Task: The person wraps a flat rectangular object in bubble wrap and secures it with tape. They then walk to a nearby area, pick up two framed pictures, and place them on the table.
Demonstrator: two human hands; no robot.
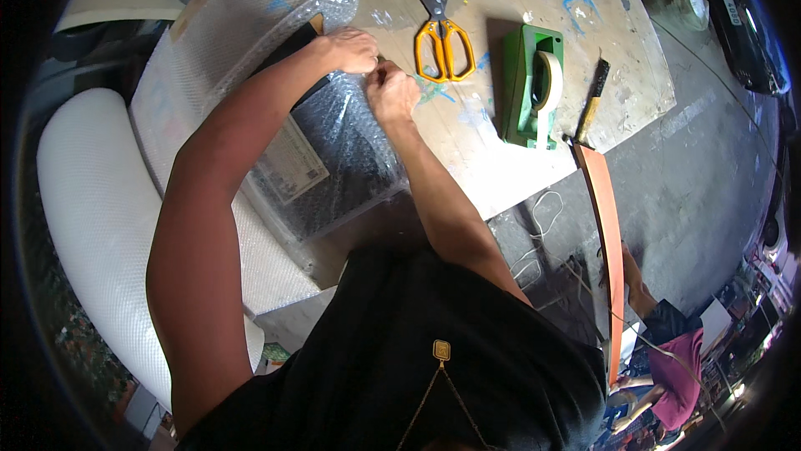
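While a person in a black top stands at its near edge, the paint-marked table [492, 146] spreads out broadly, ending in a corner at the near right. Just outside its left edge I see a fat white roll [96, 226], and over the table's left part lies a bubble-wrap sheet [188, 75]. On that sheet, toward the near edge, rests a dark flat panel [355, 151], partly covered by clear wrapping. Well apart from it, nearer the right corner, is a green tape dispenser [517, 84]; orange-handled scissors [446, 46] lie between the two, farther from the near edge, blades pointing away from the person. A pale label [294, 161] shows on the panel's left half. At the panel's far right corner are the left hand [352, 50] and the right hand [392, 94], just beside each other, fingers curled in; their tips are hidden, so I cannot tell what either one pinches. A yellow-handled tool [592, 105] lies by the near edge, right of the dispenser, which carries a cream tape roll [546, 84].
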